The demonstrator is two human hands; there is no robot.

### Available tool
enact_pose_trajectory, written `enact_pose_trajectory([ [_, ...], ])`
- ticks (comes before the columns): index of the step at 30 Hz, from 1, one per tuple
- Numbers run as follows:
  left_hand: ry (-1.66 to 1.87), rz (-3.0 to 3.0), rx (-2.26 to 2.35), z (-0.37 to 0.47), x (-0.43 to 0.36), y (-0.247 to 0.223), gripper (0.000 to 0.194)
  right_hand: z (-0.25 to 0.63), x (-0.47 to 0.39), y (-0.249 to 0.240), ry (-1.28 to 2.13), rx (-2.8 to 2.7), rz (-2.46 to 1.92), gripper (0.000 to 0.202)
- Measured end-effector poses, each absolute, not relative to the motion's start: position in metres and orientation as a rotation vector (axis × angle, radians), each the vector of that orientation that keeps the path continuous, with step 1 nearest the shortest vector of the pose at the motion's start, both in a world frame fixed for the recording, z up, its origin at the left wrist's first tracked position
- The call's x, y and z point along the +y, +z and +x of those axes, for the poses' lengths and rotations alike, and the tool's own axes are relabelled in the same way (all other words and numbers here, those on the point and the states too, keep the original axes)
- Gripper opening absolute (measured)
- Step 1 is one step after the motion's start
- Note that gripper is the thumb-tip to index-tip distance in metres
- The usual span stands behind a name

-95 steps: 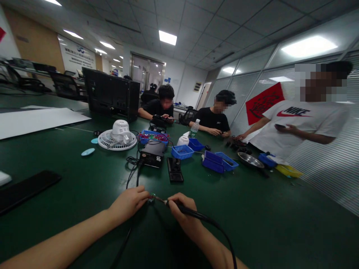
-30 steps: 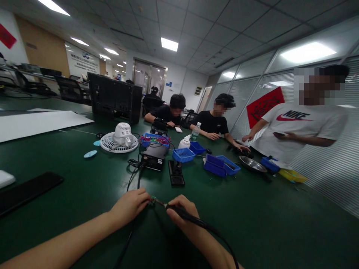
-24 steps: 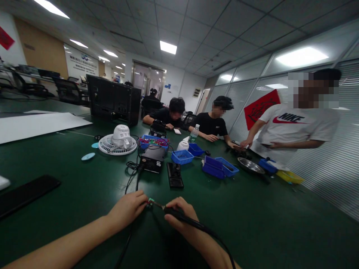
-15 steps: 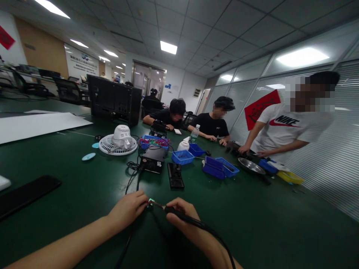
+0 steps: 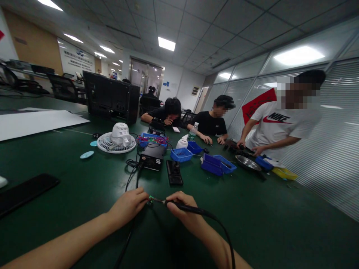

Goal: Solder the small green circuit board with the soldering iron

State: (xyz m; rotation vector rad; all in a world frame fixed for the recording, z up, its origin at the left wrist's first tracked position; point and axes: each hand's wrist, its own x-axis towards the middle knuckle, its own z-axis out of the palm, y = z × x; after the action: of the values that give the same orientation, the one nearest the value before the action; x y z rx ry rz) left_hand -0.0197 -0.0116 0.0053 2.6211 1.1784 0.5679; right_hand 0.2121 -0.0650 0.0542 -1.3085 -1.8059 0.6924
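Observation:
My right hand (image 5: pixel 186 211) is closed round the black handle of a soldering iron (image 5: pixel 185 207), its cable running down past my wrist. The iron's metal tip points left and meets a small green circuit board (image 5: pixel 150 198); whether it touches cannot be made out. My left hand (image 5: pixel 133 201) pinches at the board's left side, where a bit of red, perhaps a wire, shows at the fingertips. What exactly lies between those fingers is partly hidden. Beyond my hands stands a black power box (image 5: pixel 151 158), with black cables beside it.
A black stand (image 5: pixel 174 173) lies ahead. Behind are a blue tray (image 5: pixel 143 140) of red wires, a white fan part (image 5: pixel 116 144), blue bins (image 5: pixel 211 164), a bottle (image 5: pixel 193 131) and a metal pan (image 5: pixel 248 163). Several people are around the table's far side. A dark slab (image 5: pixel 28 192) lies left.
The whole view has shifted slightly. My hands keep nearly the same place at the board, the iron's handle a little flatter. A person across the table has brought a hand towards their face.

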Motion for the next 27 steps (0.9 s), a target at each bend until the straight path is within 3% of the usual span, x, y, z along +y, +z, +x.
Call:
enact_pose_trajectory([
  [13,0.515,2.642,1.197,-0.019,-0.013,0.011,0.019,0.216,-0.061,0.051,0.791,-1.699,-1.258,0.015],
  [27,0.552,2.643,1.14,-0.02,-0.014,0.008,0.022,0.215,-0.074,0.032,0.679,-1.741,-1.225,0.014],
])
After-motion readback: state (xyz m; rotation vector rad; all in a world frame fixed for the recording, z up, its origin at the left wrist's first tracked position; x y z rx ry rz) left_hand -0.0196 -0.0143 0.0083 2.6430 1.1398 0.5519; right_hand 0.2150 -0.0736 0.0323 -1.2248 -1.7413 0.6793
